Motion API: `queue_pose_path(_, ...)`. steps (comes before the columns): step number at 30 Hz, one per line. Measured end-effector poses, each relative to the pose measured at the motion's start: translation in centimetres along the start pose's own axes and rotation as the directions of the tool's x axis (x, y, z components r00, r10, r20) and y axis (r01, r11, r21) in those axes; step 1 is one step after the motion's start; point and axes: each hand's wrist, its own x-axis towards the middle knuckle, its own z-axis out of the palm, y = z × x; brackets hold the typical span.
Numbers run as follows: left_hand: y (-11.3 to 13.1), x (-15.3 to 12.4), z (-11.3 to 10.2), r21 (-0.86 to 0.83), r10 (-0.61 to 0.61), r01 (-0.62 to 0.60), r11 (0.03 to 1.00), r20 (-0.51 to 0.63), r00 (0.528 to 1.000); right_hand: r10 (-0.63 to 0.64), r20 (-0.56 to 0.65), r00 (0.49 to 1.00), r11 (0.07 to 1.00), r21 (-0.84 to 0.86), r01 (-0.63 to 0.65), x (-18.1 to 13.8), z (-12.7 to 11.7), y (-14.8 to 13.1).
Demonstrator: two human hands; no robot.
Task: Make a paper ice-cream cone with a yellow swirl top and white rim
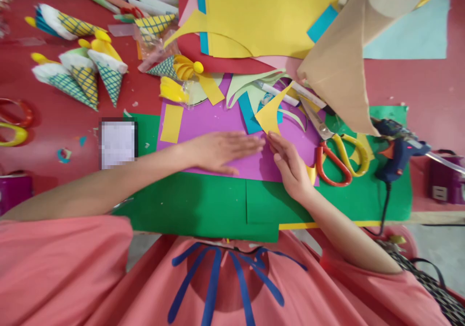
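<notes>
My left hand (228,150) lies flat, palm down, on a purple sheet (203,122), its fingers stretched to the right. Just right of it my right hand (290,163) rests on its edge over the same sheet, fingers extended and nothing visible in them. Its fingertips are by the lower end of a yellow paper scrap (271,115); whether they touch it I cannot tell. Scissors (327,134) with red and yellow handles lie right of that hand. Blue paper pieces (249,113) and pale green offcuts (240,86) lie beyond the fingers.
Several patterned paper cones (109,74) lie at the upper left. A large yellow sheet (269,16) is at the back. A blue glue gun (395,156) with a cord stands at right, near a brown cone (337,59). Green sheets (218,197) cover the table's front edge.
</notes>
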Motion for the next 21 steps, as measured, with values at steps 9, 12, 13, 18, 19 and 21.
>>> queue_pose_path(9,1.8,-0.3,1.3,-0.054,0.129,-0.125,0.991,0.077,0.989,-0.02,-0.006,1.0,0.999,0.032,0.02,0.0,0.0,-0.1)
queue_pose_path(12,1.3,-0.2,0.9,-0.04,0.056,-0.054,0.998,0.049,0.997,-0.019,-0.003,1.0,0.999,0.029,0.019,0.0,0.0,0.0)
queue_pose_path(13,0.5,-0.2,0.5,-0.014,-0.009,0.01,1.0,0.025,1.0,-0.02,0.0,1.0,0.999,0.025,0.02,0.0,0.0,0.0)
queue_pose_path(18,-1.1,-0.5,-0.6,0.039,-0.145,0.146,0.989,-0.022,0.989,-0.034,0.004,0.999,0.999,0.032,0.034,0.0,-0.1,0.0)
queue_pose_path(19,-0.6,-0.6,-0.3,0.021,-0.081,0.081,0.997,0.0,0.997,-0.034,0.002,0.999,0.999,0.036,0.034,0.0,-0.1,0.0)
queue_pose_path(21,0.8,-0.8,0.6,-0.026,0.062,-0.061,0.998,0.033,0.998,-0.037,-0.003,0.999,0.998,0.046,0.038,0.0,-0.1,0.0)
